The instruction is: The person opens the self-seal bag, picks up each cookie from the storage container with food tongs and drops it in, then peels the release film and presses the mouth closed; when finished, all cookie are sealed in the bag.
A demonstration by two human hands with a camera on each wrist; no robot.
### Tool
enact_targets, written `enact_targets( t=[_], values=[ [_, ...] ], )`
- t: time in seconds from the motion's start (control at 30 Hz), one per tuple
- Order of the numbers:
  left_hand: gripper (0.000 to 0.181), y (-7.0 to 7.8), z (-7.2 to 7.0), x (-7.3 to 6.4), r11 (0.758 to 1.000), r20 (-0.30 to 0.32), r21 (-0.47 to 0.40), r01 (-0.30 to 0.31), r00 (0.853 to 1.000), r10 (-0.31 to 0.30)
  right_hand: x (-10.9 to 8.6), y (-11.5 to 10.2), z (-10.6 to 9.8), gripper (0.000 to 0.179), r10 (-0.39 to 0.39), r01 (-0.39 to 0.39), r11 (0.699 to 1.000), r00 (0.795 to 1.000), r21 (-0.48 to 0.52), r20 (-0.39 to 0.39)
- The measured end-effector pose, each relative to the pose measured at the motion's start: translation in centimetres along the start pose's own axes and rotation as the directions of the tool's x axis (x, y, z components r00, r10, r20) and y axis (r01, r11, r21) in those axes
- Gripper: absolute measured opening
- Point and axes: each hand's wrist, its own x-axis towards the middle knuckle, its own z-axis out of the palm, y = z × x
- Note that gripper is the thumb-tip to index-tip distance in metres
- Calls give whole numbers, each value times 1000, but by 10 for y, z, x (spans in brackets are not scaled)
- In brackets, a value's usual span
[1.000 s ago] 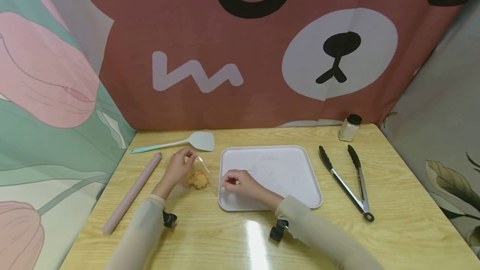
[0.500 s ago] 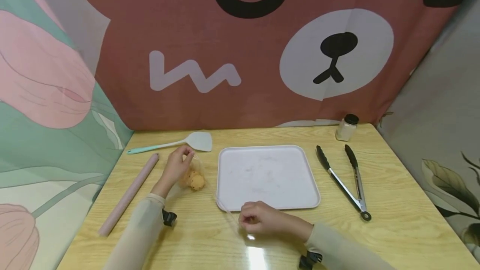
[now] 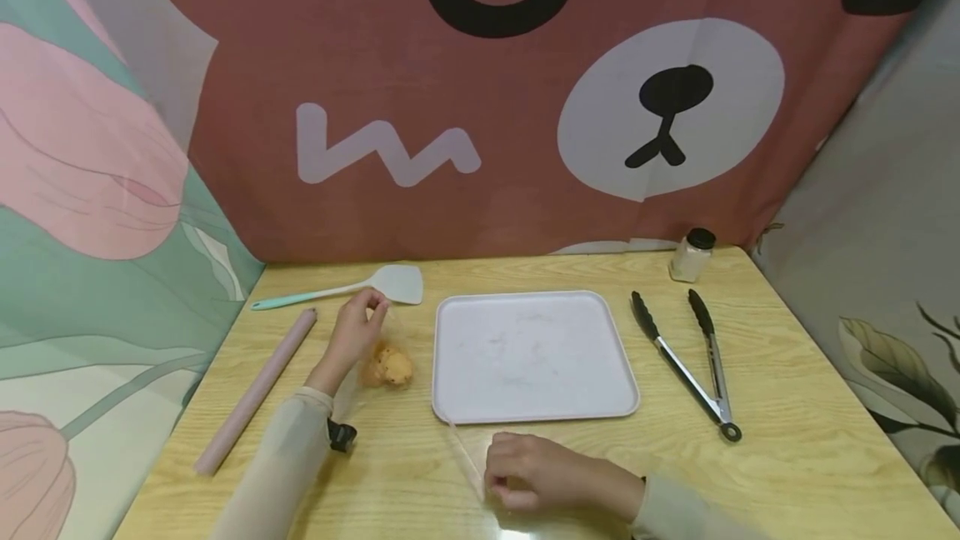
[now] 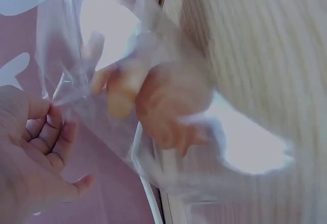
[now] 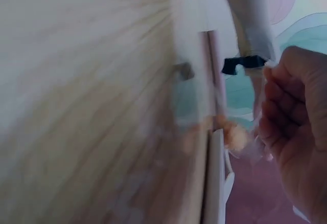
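My left hand [image 3: 352, 332] pinches the upper edge of a clear plastic bag [image 4: 102, 29] at the left of the tray. Inside the bag sit orange-brown, lumpy pieces [image 3: 393, 367] with dark specks; their exact kind is unclear. In the left wrist view the bag hangs from the fingertips, blurred and shiny. Nearer the front edge, my right hand [image 3: 532, 473] pinches the end of a thin clear strip [image 3: 465, 461] that runs up towards the tray's near left corner. Whether that strip joins the bag cannot be told. The right wrist view is blurred.
A white rectangular tray [image 3: 536, 357] lies mid-table. To its right are opened tongs [image 3: 686, 369], with a black-lidded jar [image 3: 692, 257] behind. A spatula [image 3: 348, 286] and a pinkish rolling pin [image 3: 258, 390] lie on the left.
My right hand has moved away from the bag, down and right across the tray to the table's front, drawing the clear strip along. My left hand stays near its place, holding the bag.
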Motion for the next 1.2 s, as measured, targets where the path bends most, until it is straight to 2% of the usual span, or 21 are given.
enact_targets(
  t=[0.13,0.2,0.3,0.37,0.4,0.53,0.63,0.8,0.93,1.03,1.13,1.2],
  values=[
    [8,0,-1,-1,1000,-33,-12,3,999,-3,-2,-10,-1,10,-29,29,1000,996,7,84],
    [7,1,-1,-1,1000,-43,-20,6,999,-7,-5,-13,-3,10,-8,8,1000,995,2,95],
    [7,1,-2,-1,1000,-34,-29,0,999,-1,-15,-11,-13,11,88,-88,996,996,11,13],
    [7,2,-2,-1,1000,-31,-30,-5,1000,4,-25,-3,-23,15,156,-154,988,984,26,-91],
    [6,2,-2,-1,999,-31,-31,-7,999,6,-30,1,-29,17,196,-193,980,971,38,-140],
    [6,4,-4,-2,999,-42,-38,-9,999,8,-56,20,-54,23,315,-322,946,899,26,-305],
    [7,3,-5,-3,999,-42,-45,-11,999,9,-79,29,-71,23,411,-449,893,833,-19,-371],
    [8,4,-6,-4,999,-29,-51,-7,1000,5,-115,37,-96,25,543,-627,775,723,-76,-427],
    [7,4,-6,-5,997,-26,-69,-18,1000,16,-144,41,-112,25,605,-718,687,648,-108,-463],
    [6,3,-5,-7,996,-32,-86,-26,999,23,-162,43,-124,19,668,-793,596,576,-125,-471],
    [6,3,-6,-8,996,-36,-88,-17,999,14,-175,45,-136,12,739,-863,491,487,-122,-465],
    [6,4,-6,-8,996,-37,-85,-10,999,7,-182,49,-142,9,773,-890,438,445,-128,-452]
  ],
)
